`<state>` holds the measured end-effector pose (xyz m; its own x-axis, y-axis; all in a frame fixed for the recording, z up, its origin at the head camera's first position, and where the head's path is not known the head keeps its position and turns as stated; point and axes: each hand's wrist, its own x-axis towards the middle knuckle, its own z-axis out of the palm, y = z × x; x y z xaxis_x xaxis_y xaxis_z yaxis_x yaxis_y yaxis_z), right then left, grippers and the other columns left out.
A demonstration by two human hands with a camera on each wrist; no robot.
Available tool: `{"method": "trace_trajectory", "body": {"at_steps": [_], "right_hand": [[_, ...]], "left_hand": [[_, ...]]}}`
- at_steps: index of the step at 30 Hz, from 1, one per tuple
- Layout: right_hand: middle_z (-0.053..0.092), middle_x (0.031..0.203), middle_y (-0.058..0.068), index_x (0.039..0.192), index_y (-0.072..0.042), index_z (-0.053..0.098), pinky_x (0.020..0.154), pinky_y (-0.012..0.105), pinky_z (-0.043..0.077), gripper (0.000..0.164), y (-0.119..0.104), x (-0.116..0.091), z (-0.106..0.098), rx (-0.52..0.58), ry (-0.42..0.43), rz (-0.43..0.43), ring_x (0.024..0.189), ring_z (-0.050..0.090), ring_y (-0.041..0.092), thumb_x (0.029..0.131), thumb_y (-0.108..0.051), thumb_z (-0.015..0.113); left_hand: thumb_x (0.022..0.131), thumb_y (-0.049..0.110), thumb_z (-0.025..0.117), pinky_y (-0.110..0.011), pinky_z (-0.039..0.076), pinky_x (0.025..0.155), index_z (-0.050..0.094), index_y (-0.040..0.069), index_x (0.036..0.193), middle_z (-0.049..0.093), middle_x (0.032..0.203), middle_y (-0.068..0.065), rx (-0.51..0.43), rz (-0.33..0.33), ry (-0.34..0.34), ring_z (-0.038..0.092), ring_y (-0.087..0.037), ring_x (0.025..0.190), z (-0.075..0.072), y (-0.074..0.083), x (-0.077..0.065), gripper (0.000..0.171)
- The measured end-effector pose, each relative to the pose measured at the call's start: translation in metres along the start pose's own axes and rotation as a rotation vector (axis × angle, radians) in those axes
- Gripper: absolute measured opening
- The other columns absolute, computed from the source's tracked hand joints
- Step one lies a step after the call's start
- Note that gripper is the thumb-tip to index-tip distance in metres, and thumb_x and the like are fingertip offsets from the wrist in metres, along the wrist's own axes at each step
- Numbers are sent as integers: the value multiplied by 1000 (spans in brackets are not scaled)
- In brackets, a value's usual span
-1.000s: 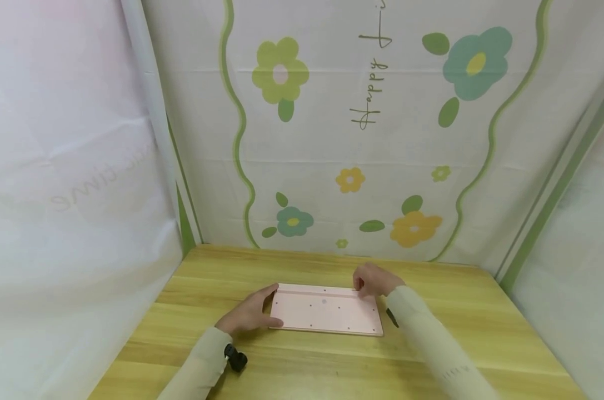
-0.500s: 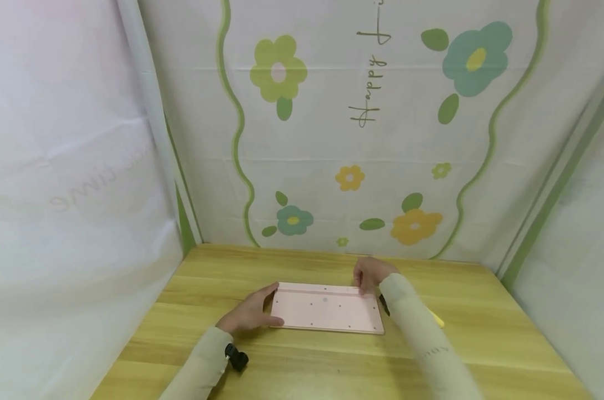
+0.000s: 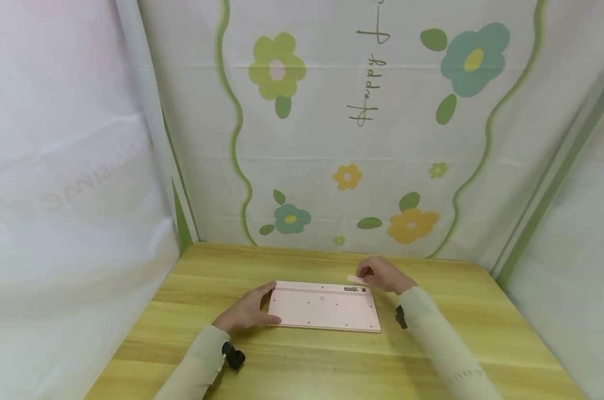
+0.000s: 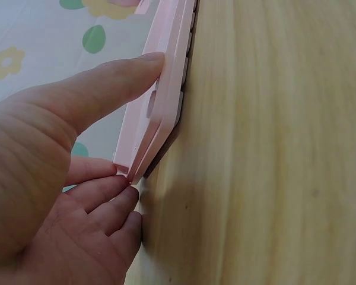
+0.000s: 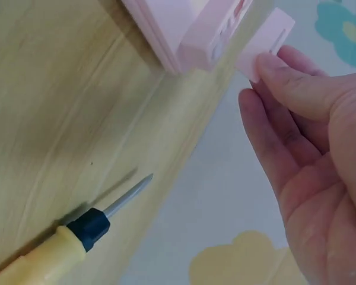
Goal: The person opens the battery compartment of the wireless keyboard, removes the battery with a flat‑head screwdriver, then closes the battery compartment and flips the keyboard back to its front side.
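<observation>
A pink keyboard lies face down on the table, its screw-dotted back upward. Keys peek out beneath its edge in the left wrist view. My left hand holds the keyboard's left end, thumb on the near edge and fingers at the far corner. Just beyond the far right corner, my right hand pinches a small pink battery cover between thumb and fingers, apart from the keyboard. An uncovered battery compartment shows at the keyboard's far right, with dark and light details too small to make out.
A screwdriver with a yellow handle and metal tip lies on the wooden table, to the keyboard's right; my right arm hides it in the head view. White flower-printed cloth closes off the back and sides.
My right hand has lifted the battery cover off the keyboard and drawn it slightly up and right, exposing the compartment. My left hand stays on the keyboard's left end.
</observation>
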<state>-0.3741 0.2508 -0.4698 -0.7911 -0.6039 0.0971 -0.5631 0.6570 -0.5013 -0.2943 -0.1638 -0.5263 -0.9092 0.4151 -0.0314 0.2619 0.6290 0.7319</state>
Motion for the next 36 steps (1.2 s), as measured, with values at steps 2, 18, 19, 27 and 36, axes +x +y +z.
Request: {"method": "trace_trajectory", "body": {"at_steps": [2,18,19,27,36], "right_hand": [[76,97,14,100,0,76,76,28,61,17,5,1,1,-7,19,13,89,72,22,96,13,65],[75,100,16,104,4,75,78,35,62,17,26,8,24,-3,41,115,92,71,27,95,14,65],[76,102,15,106,4,76,80,36,63,17,27,9,23,-7,44,125,94,72,26,95,12,66],[75,113,28,115,13,72,91,50,63,23,17,3,-4,-105,77,49,101,73,38,93,8,71],[73,117,29,118,11,70,94,53,62,29,12,-56,-38,-122,71,112,104,73,39,93,-2,76]], "left_hand": [[86,40,89,-59,31,129,29,4,167,33,172,-19,11,6,-6,31,-41,160,1,-1,1,107],[87,41,88,-59,30,129,29,5,167,31,173,-17,-25,9,-19,29,-40,161,7,-3,1,106],[87,41,88,-60,30,129,29,5,167,32,173,-17,-22,11,-17,29,-40,161,7,-3,1,105],[87,42,88,-60,30,129,29,7,167,31,173,-16,-23,5,-9,29,-40,161,-1,-3,0,105],[86,40,88,-61,31,128,30,6,167,33,172,-18,-11,-1,-3,30,-42,160,1,-1,-1,105]]}}
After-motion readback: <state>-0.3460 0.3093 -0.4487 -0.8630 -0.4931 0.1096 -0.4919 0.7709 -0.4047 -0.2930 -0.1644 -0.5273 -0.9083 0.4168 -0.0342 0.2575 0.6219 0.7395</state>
